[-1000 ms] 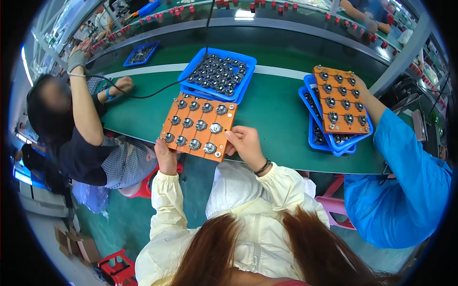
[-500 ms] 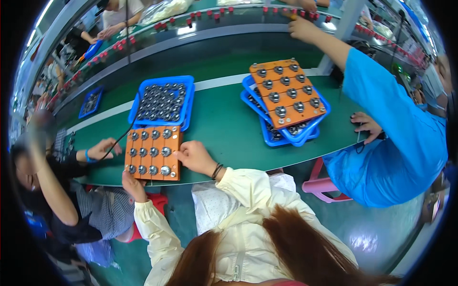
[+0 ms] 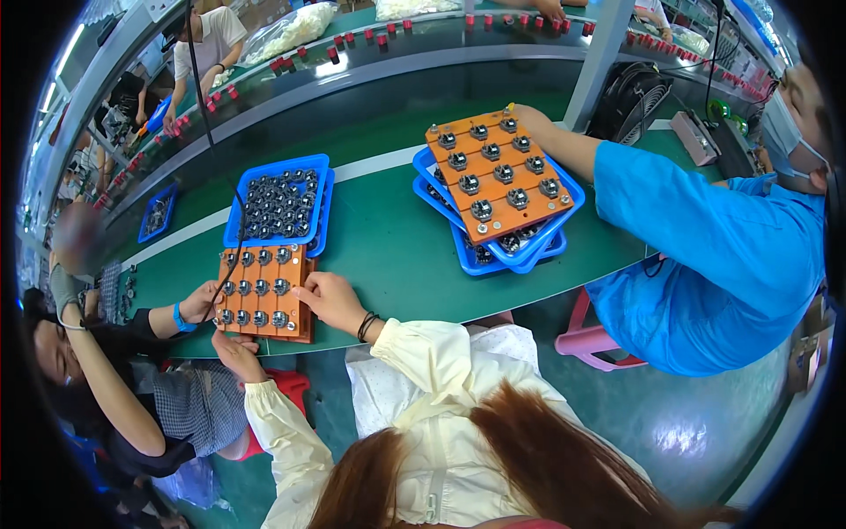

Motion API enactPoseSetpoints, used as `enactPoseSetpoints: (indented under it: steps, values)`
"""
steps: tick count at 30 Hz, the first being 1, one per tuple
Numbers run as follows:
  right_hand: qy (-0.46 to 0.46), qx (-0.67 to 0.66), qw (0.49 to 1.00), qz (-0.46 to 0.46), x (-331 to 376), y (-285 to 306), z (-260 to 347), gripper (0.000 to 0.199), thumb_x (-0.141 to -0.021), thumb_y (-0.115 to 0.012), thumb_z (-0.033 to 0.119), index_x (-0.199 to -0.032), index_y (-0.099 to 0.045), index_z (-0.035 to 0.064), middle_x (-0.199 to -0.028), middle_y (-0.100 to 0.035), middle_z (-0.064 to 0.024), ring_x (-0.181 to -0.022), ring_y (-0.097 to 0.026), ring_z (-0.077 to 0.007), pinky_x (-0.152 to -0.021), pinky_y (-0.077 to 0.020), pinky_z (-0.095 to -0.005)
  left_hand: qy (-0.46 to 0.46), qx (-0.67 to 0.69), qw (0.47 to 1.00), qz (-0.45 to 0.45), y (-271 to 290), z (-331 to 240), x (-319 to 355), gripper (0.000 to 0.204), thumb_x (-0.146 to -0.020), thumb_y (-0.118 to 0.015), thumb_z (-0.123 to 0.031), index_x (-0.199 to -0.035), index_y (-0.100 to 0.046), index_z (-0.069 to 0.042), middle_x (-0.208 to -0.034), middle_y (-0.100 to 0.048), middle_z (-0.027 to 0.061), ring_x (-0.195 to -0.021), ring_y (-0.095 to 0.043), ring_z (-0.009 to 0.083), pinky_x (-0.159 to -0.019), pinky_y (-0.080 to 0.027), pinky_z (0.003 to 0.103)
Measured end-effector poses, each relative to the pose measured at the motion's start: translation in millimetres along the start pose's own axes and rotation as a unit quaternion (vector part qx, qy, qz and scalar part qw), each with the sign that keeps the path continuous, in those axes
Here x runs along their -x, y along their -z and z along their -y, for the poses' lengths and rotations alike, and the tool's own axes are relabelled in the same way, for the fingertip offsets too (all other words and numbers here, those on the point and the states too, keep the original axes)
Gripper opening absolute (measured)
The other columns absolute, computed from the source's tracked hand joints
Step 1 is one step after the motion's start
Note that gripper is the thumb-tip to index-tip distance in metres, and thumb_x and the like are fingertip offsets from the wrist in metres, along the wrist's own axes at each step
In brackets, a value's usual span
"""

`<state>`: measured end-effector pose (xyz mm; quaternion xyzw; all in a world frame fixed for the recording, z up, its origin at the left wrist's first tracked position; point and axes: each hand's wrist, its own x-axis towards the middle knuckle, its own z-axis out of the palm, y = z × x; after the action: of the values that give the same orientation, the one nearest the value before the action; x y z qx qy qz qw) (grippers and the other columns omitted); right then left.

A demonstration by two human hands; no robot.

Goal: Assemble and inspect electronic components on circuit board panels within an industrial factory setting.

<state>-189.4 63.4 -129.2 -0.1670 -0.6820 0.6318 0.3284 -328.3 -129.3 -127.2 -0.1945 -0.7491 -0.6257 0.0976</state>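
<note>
An orange fixture board (image 3: pixel 253 303) with rows of small black-and-silver parts lies at the table's near edge. My left hand (image 3: pixel 238 354) grips its near left corner, fingers partly hidden below the edge. At the board's right side, my right hand (image 3: pixel 333 301) is closed with thumb and fingertips on the edge. What looks like a second orange board shows beneath it. A co-worker's hand (image 3: pixel 201 302) with a blue wristband touches the board's left side. Just beyond stands a blue tray (image 3: pixel 322 167) full of similar parts, stacked on another tray.
To the right, a second loaded orange board (image 3: pixel 520 189) rests on stacked blue trays (image 3: pixel 575 196), with a blue-sleeved co-worker (image 3: pixel 656 194) reaching to its far side. A dark cable (image 3: pixel 231 176) hangs across the left side. A small blue tray (image 3: pixel 157 213) sits far left; a black fan (image 3: pixel 636 99) stands behind.
The left co-worker's hand has come onto the board's left side. The right co-worker's raised hand has dropped from the far red-part line to the other board. My hands stay on the near board.
</note>
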Motion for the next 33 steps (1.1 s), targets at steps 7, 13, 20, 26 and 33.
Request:
enactPoseSetpoints:
  steps: [7, 13, 20, 26, 33]
  values:
    - [0.04, -0.041, 0.998, -0.021, 19, 25, 5, 0.02, -0.083, -0.056, 0.019, -0.074, -0.055, 0.0007, -0.06, -0.056, -0.0049, -0.049, -0.051, -0.0108, -0.046, -0.0397, -0.0259, -0.037, 0.072, 0.992, -0.098, -17, -18, 43, 0.042, -0.095, -0.029, -0.034, -0.111, -0.04, 0.003, -0.081, -0.05, 0.0086, -0.069, -0.051, 0.0133, -0.064, -0.044, 0.02]
    - [0.053, -0.063, 0.996, -0.046, 77, 105, 50, 0.01, -0.083, -0.055, 0.008, -0.081, -0.057, -0.0014, -0.066, -0.058, -0.0043, -0.054, -0.054, -0.0076, -0.048, -0.0428, -0.0211, -0.128, 0.013, 0.985, -0.113, -40, -39, 87, 0.037, -0.095, -0.03, -0.033, -0.087, -0.045, 0.001, -0.077, -0.049, 0.008, -0.066, -0.05, 0.0153, -0.059, -0.044, 0.023]
    - [0.165, 0.159, 0.941, -0.251, 119, 213, 94, 0.002, -0.075, -0.059, -0.004, -0.077, -0.059, -0.003, -0.067, -0.058, -0.0062, -0.056, -0.055, -0.0105, -0.053, -0.0439, -0.0216, -0.344, -0.059, 0.936, 0.041, -90, -86, 124, 0.028, -0.091, -0.037, -0.015, -0.074, -0.049, 0.003, -0.074, -0.053, 0.0137, -0.065, -0.052, 0.0214, -0.06, -0.042, 0.03]
    - [0.131, 0.297, 0.886, -0.332, 95, 287, 114, 0.015, -0.074, -0.06, -0.004, -0.088, -0.055, -0.0029, -0.08, -0.057, -0.0071, -0.072, -0.056, -0.0111, -0.066, -0.0458, -0.0223, -0.347, 0.01, 0.913, 0.215, -148, -120, 134, 0.016, -0.084, -0.046, -0.006, -0.073, -0.054, 0.002, -0.067, -0.055, 0.0134, -0.058, -0.054, 0.0245, -0.051, -0.042, 0.03]
    - [0.101, 0.348, 0.885, -0.293, 55, 330, 94, 0.028, -0.079, -0.059, 0.008, -0.103, -0.051, -0.0049, -0.095, -0.059, -0.0145, -0.087, -0.059, -0.019, -0.074, -0.0479, -0.0279, -0.206, 0.113, 0.889, 0.394, -199, -124, 139, 0.021, -0.087, -0.044, -0.007, -0.071, -0.053, 0.003, -0.066, -0.054, 0.01, -0.053, -0.052, 0.0149, -0.05, -0.041, 0.023]
